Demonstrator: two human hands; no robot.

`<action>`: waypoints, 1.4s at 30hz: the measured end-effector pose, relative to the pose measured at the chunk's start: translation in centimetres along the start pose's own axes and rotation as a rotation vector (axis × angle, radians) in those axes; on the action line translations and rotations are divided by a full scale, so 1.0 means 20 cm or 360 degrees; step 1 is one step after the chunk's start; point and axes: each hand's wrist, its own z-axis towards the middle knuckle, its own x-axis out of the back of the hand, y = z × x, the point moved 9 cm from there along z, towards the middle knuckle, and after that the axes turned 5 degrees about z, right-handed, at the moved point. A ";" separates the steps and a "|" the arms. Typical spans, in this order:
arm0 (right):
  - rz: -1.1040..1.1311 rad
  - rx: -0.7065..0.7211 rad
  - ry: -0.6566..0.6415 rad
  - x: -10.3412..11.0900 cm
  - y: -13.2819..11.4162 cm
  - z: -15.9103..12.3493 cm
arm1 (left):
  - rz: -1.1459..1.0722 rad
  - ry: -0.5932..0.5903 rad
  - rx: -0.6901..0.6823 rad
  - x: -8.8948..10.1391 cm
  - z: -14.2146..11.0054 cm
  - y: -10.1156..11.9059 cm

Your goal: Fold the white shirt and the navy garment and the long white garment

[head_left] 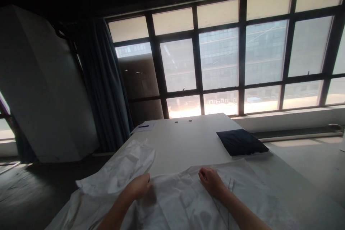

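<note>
A rumpled white garment (175, 194) is spread over the near part of the white table, with a loose, sleeve-like part (118, 172) bunched at the left. My left hand (140, 186) is closed at the garment's upper edge, fingers curled round the cloth. Further right, my right hand (211, 181) is also closed on the same edge, its fingers folded inward. The cloth between the two hands lies in soft creases. Its lower part runs out of view at the bottom. The fingertips of both hands are partly hidden.
On the white table (178, 143), a dark folded cloth or packet (241, 142) lies toward the right. A pen (143, 126) rests on a paper sheet (147, 127) at the far left corner. Beyond are windows, a blue curtain (101, 86) and a pillar (51, 86).
</note>
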 end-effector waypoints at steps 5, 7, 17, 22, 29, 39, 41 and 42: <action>0.0170 0.0017 -0.0139 -0.10 -0.11 0.08 | -0.0328 0.0184 0.0227 -0.11 0.15 -0.19; 0.0234 -0.0046 -0.0191 -0.16 -0.12 0.15 | -0.0469 0.0274 0.0296 -0.16 0.21 -0.24; 0.0398 -0.0197 -0.0327 -0.35 -0.14 0.33 | -0.0854 0.0583 0.0357 -0.22 0.36 -0.38; 0.0426 -0.0212 -0.0192 -0.35 -0.13 0.34 | -0.0842 0.0662 0.0368 -0.24 0.35 -0.40; 0.0355 -0.0106 -0.0142 -0.36 -0.13 0.27 | -0.0594 0.0672 0.0334 -0.21 0.36 -0.37; 0.0206 0.0001 -0.0095 -0.32 -0.20 0.22 | -0.0050 0.0558 -0.0129 -0.17 0.32 -0.16; 0.0171 -0.0011 -0.0078 -0.31 -0.20 0.22 | -0.0031 0.0537 -0.0118 -0.17 0.33 -0.17; 0.0152 -0.0015 -0.0077 -0.31 -0.20 0.23 | -0.0031 0.0530 -0.0096 -0.16 0.34 -0.18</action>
